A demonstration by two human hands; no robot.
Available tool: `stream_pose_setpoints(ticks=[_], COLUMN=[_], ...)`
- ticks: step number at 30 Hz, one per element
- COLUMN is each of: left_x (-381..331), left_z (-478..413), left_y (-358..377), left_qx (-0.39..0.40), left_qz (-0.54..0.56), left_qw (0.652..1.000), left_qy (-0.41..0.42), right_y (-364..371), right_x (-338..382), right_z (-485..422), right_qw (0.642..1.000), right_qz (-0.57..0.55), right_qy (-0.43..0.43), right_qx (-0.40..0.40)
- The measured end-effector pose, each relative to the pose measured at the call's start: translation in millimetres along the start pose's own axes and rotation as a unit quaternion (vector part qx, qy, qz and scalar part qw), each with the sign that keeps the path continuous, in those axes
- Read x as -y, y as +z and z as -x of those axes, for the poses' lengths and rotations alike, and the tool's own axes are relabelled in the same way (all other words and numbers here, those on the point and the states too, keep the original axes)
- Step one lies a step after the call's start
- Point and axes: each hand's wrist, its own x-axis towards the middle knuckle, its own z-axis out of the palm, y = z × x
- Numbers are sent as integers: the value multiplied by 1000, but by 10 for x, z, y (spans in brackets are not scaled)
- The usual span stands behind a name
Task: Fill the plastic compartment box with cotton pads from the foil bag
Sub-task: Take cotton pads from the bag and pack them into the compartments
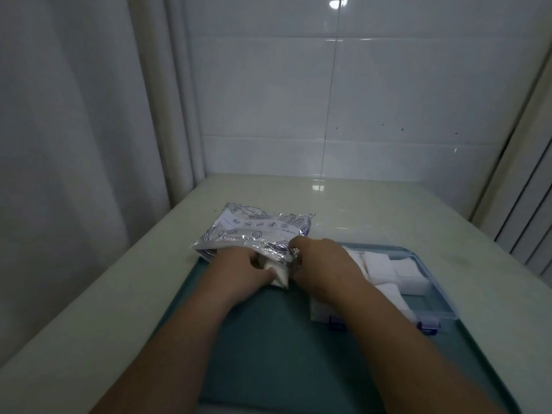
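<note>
- While the left hand [248,265] works at the mouth of the foil bag [254,231], a pale curtain [74,144] hangs well off to that hand's outer side, beyond the edge of the counter [358,204].
- Just ahead of the left hand's knuckles the foil bag lies flat on the counter, crinkled and silver with a printed white panel. Its open end is turned back toward the person.
- The left hand is curled round a small white wad of cotton pads [279,274] right at the bag's mouth; the fingertips are hidden under the foil.
- Under both forearms lies a dark teal mat [268,339].
- Close beside the left hand, the right hand [324,261] has its fingers bent and pinches the foil edge of the bag's opening — the two hands are almost touching.
- Just to the outer side of the right hand and wrist sits the plastic compartment box [424,297], clear with a blue rim and lying on the mat. Part of it is covered by the forearm.
- Several white pads [385,265] already lie in the compartments nearest the right hand — one compartment further out shows bare plastic.
- A blue latch [430,327] shows on the box's near wall, beside the right forearm.
</note>
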Motion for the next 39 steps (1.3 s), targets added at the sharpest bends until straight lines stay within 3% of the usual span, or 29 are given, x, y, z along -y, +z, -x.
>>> stream_pose_setpoints(ticks=[8,14,31,39], left_x=[-10,-4,-26,-32], left_z=[4,-35,-89,-80], left_y=[33,95,133,152], left_qx=[12,-4,-95,-74], left_qz=[93,50,102,84], left_qw=[995,999,990,994], left_qy=[28,6,8,0], right_y=[63,37,28,33], right_x=[-18,-60,-79,-73], right_z=[-18,-5,0,3], right_qw=[997,985,977,977], right_qz=[-76,-168,-212,-212], right_qy=[17,26,19,16], right_qx=[0,1,0,1])
